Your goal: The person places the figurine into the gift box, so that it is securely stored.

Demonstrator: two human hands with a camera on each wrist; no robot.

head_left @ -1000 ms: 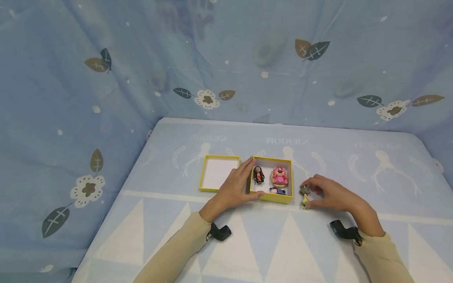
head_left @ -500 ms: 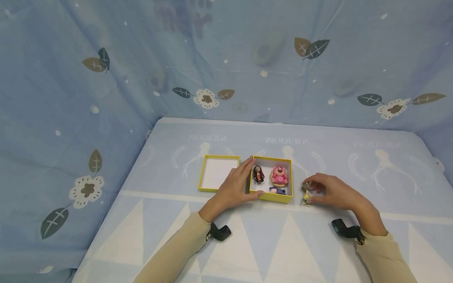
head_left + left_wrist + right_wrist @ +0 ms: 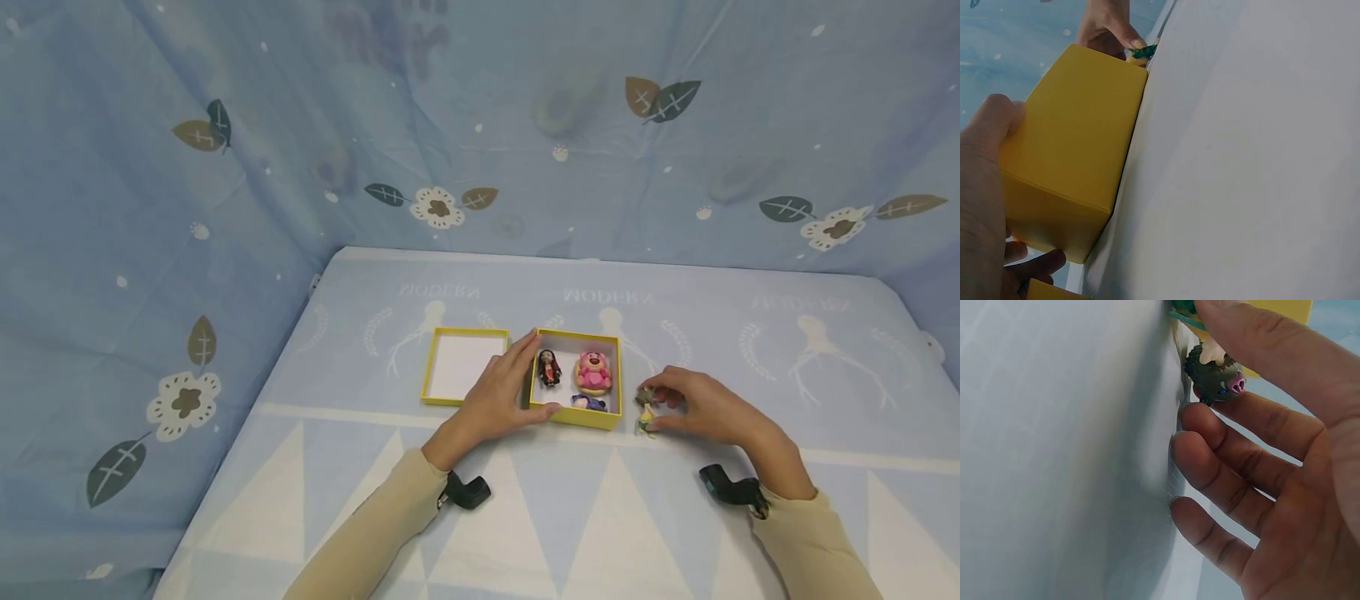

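Observation:
A yellow box [image 3: 585, 421] with a white inside stands on the table, its top uncovered. My left hand [image 3: 497, 398] grips its left side, the thumb along the near wall and the fingers by the left wall. Inside lie a dark-haired doll figurine [image 3: 549, 368], a pink bear figurine [image 3: 593, 372] and a purple-blue figurine [image 3: 588, 403] by the near wall. To the right of the box, my right hand [image 3: 701, 407] pinches a small figurine [image 3: 1216, 372] between thumb and fingers. It has a grey boar-like head with a pink snout, and a yellow and green lower part.
A shallow yellow-rimmed lid [image 3: 467, 367] lies to the left of the box, white side up. The table [image 3: 615, 517] wears a pale blue and white patterned cloth. Behind it and at the left hang blue curtains [image 3: 480, 125] with flowers and leaves.
The boar-headed figurine has shifted and turned slightly in my right hand's fingers, close to the same spot. My left hand and the box have stayed in place.

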